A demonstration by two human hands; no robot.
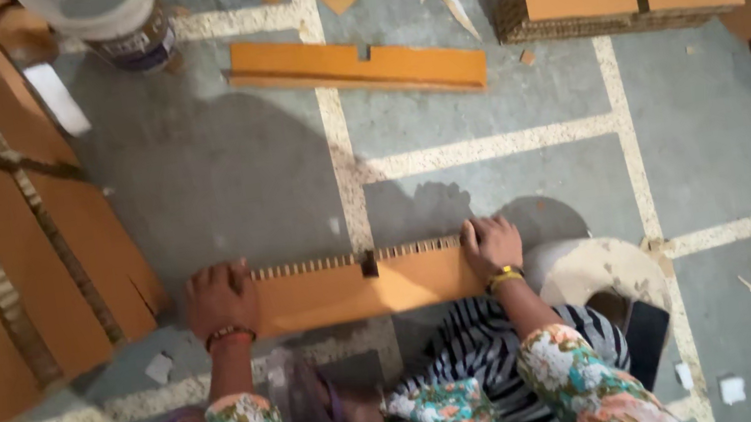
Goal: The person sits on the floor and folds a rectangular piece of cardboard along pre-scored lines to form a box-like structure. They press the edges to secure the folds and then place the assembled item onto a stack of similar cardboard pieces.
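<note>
Two hands grip one slotted honeycomb-cardboard strip [357,288] standing on edge on the floor [223,184] in front of the person's knees; the left hand [221,299] has its fingers curled shut over the left end, the right hand [491,245] closed likewise over the right end; the strip's long axis runs left to right, corrugated edge up, central notch facing away; a similar notched strip [356,66] lies apart, well beyond; by my judgement this piece is cut and slotted but joined to nothing so far.
</note>
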